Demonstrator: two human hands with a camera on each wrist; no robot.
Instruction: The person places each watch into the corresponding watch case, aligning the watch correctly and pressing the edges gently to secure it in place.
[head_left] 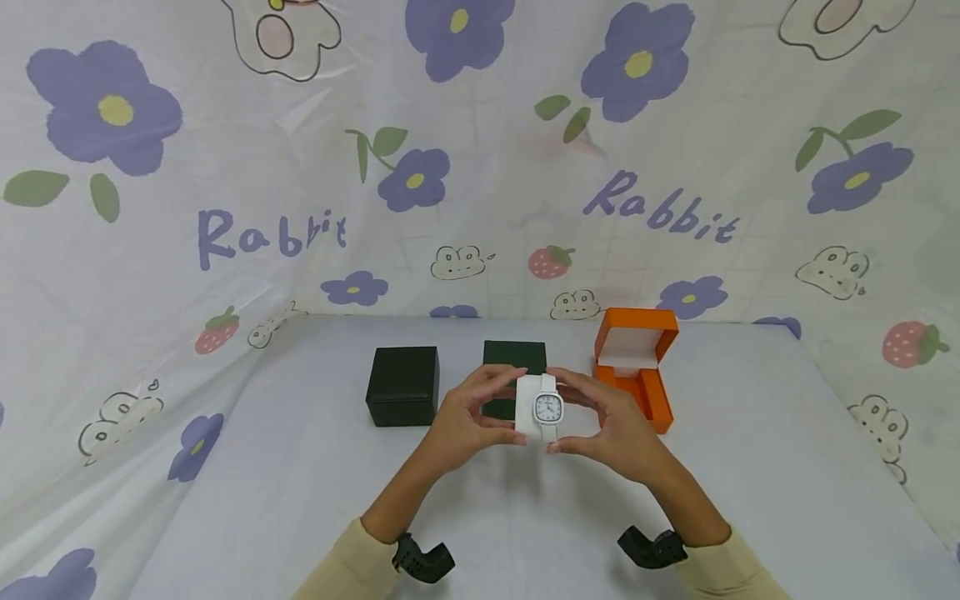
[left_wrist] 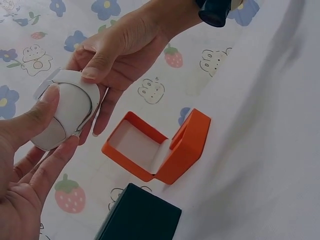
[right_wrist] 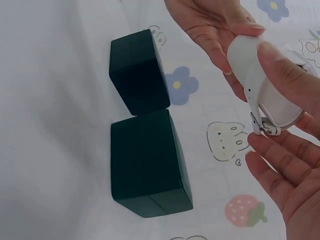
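Note:
A white wristwatch (head_left: 549, 408) with a square-cornered dial is fastened around a white watch cushion (head_left: 527, 408), held up over the table with the dial toward the head camera. My left hand (head_left: 465, 421) grips the cushion's left side between thumb and fingers. On the other side, my right hand (head_left: 622, 425) holds the watch and cushion the same way, thumb below and fingertips above in the head view. The right wrist view shows the strap's metal buckle (right_wrist: 267, 126) beside the right fingertips. Part of the cushion is hidden by the fingers.
Behind the hands stands a dark green box (head_left: 514, 356), partly covered. A closed dark box (head_left: 402, 385) is at its left. To the right, an orange box (head_left: 660, 402) has its lid raised and a pale lining. A printed cloth (head_left: 510, 183) hangs behind the white table (head_left: 300, 467).

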